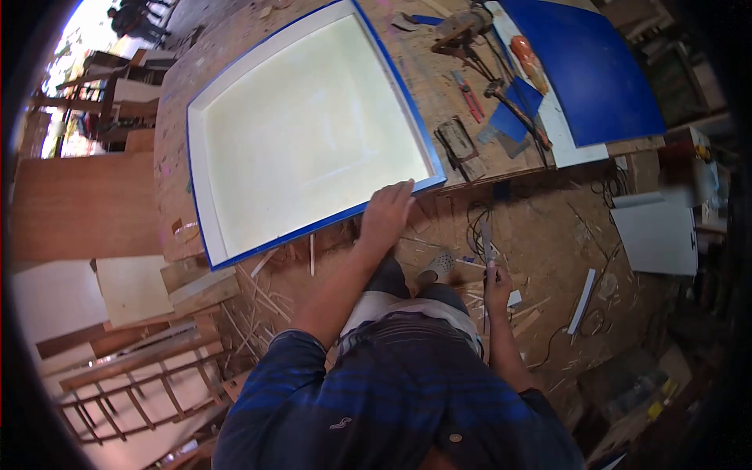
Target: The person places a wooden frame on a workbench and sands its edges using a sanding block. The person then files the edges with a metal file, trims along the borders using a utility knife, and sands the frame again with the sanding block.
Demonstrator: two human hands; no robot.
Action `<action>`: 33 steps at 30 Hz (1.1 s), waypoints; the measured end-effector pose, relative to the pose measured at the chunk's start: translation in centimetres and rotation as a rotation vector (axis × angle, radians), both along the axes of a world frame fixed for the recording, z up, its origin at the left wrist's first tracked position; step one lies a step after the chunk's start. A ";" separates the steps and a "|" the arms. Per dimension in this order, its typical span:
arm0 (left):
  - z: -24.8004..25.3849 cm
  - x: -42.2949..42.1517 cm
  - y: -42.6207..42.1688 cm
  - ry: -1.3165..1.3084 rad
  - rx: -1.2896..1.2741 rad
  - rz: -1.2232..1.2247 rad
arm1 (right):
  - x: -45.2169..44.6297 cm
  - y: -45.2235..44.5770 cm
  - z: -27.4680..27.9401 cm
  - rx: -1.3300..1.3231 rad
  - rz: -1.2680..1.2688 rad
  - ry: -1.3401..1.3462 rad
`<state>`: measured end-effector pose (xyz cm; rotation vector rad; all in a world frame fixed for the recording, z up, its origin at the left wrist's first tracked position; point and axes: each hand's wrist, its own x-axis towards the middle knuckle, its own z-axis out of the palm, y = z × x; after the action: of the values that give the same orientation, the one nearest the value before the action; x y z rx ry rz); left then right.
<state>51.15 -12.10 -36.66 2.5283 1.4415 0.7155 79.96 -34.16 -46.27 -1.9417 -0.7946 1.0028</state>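
A large shallow tray (305, 133), pale inside with a blue outer edge, lies on the wooden workbench (176, 102). My left hand (385, 213) is at its near right corner, with the fingers bent over the rim. My right hand (496, 287) hangs lower at the right, closed around a narrow, flat grey tool (487, 241). This tool points up, away from me, and looks like a file or blade; its exact kind is unclear. No contact shows between the tool and the tray.
Red-handled pliers (468, 99), a hammer (517, 112) and a blue panel (583, 70) lie on the bench's right side. Wood strips (262, 301) and a cable (475, 223) litter the floor. Boards (86, 207) stand at the left. People (137, 22) are far off.
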 end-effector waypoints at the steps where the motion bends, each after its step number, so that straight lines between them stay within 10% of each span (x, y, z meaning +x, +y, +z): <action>1: 0.3 -2.1 -0.2 -0.007 -0.055 0.046 | -0.2 0.4 -0.2 0.022 0.026 -0.006; 14: 6.1 -29.0 -8.2 0.112 -0.201 0.536 | 1.6 4.7 -1.0 -0.049 0.128 -0.086; 33: 5.1 -50.2 -11.0 0.076 -0.328 0.380 | -9.7 10.1 5.9 -0.081 -0.122 -0.163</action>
<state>0.94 -23.13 -31.58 2.0803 1.9147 0.3880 70.26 -24.09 -40.37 -2.1353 -0.7248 0.8227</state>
